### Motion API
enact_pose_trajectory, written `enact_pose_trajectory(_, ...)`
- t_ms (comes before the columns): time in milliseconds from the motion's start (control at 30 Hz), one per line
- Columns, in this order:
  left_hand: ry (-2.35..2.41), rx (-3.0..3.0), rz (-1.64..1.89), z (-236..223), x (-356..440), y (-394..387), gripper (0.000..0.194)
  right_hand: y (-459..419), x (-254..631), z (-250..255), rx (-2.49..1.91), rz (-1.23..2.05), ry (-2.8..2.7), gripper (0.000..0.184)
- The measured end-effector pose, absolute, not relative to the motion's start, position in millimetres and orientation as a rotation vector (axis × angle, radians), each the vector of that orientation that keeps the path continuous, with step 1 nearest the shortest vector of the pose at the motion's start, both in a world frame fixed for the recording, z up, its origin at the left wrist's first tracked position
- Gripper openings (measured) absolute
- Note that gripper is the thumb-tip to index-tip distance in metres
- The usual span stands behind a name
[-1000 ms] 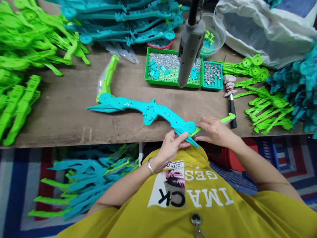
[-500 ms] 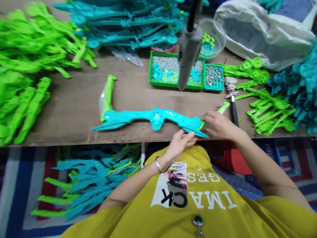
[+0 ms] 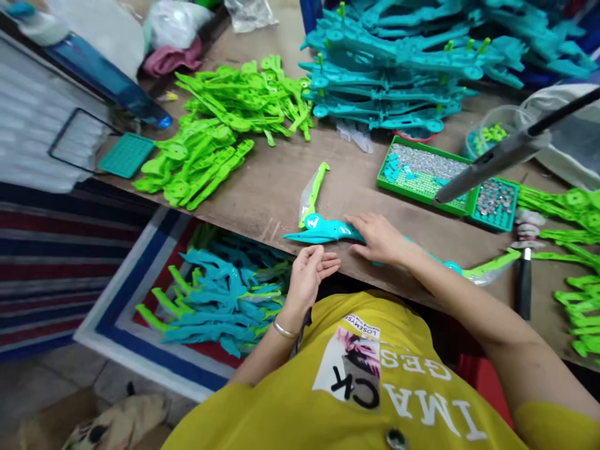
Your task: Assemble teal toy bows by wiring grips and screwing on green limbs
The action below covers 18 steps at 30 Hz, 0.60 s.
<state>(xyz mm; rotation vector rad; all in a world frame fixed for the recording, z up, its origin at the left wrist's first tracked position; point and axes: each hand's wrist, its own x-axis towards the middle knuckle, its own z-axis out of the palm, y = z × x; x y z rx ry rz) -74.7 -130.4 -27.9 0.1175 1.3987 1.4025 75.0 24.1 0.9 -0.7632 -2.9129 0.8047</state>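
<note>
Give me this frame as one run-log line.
left hand: open, empty, beside turquoise plastic bow-shaped part | right hand: resting on that part | surface: wooden bench

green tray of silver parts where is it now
In the head view the green tray sits on the wooden bench right of centre, just left of the smaller teal tray, with the grey electric screwdriver over its near corner.

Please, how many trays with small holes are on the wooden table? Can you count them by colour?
Green trays: 1
Teal trays: 2 (one at the far left, one beside the green tray)
Total: 3
</note>
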Motion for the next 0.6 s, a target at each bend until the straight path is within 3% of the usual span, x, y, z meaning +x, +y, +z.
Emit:
enact_pose_trajectory(133,1.312,0.025,1.488,-31.1,-82.1,-125.2,0.062,21.1,58.5,-18.1,-0.748,0.963,-2.796,0.059)
enact_pose_trajectory(267,1.236,0.022,1.545,-27.6,-81.7,-113.1,0.069,21.8,66.8,-5.3,-0.727,1.122,-2.671,0.06)
enact_pose_trajectory(400,1.178,0.026,1.565,-22.0,-76.4,-109.8,0.061,32.3,29.2,7.4,-0.911,1.764,-2.255,0.071)
enact_pose_trajectory(500,1.159,0.032,1.541,-20.3,-75.5,-112.2,0.056,41.1,-21.1,7.2,-0.962,2.066,-1.793,0.057)
enact_pose_trajectory(600,1.153,0.044,1.504,-21.7,-79.5,-113.2,0.057,45.2,-58.4,5.1,-0.914,2.07,-1.776,0.045)
